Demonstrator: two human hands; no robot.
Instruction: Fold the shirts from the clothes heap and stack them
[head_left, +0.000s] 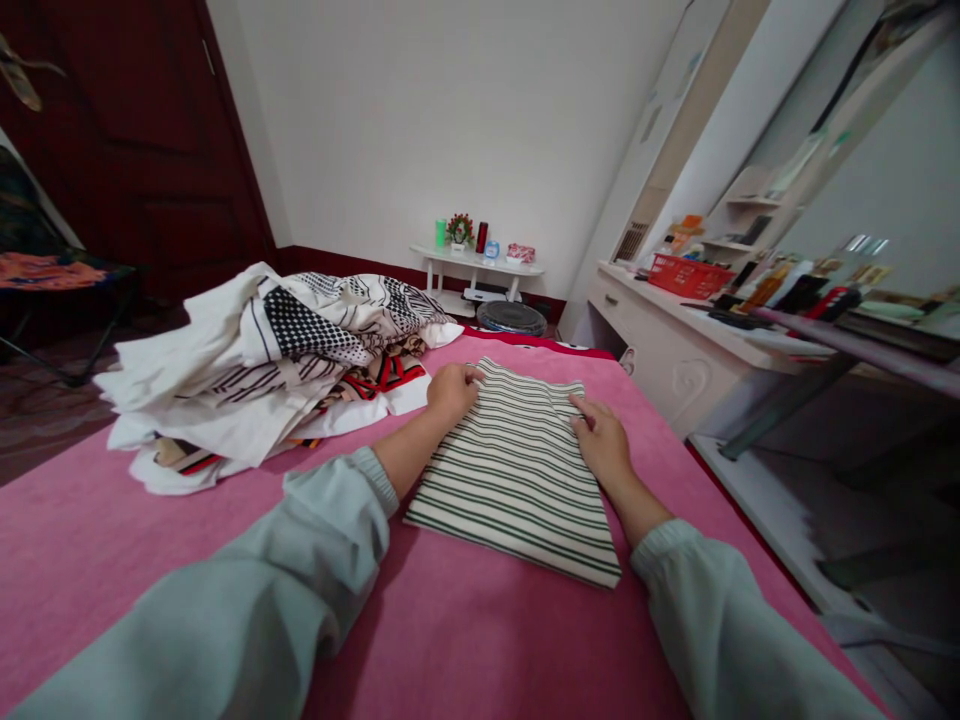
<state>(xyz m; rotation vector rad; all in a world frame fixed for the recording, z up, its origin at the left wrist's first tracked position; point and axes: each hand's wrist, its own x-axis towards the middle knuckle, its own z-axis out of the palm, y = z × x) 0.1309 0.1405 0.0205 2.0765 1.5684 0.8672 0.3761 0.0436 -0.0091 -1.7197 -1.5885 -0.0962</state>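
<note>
A folded cream cloth with dark green stripes (525, 470), perhaps a garment, lies flat as a rough rectangle on the pink bedspread (450, 640). At its far left corner, my left hand (452, 396) is closed, with thumb and fingers pinching the edge. My right hand (602, 440) grips the far right edge between thumb and forefinger, its other fingers curled beside the cloth. Both forearms wear pale grey-green sleeves with gathered cuffs. To the left of my left hand rises a loose heap of white, black-patterned fabric (300, 340) with some red and brown prints.
A dressing table (675, 330) along the right carries a red basket (688, 277) and several bottles. Beyond the bed, a small white shelf (480, 262) holds a potted plant (460, 232) and cups. At left are a dark red door (142, 130) and a folding chair (60, 275).
</note>
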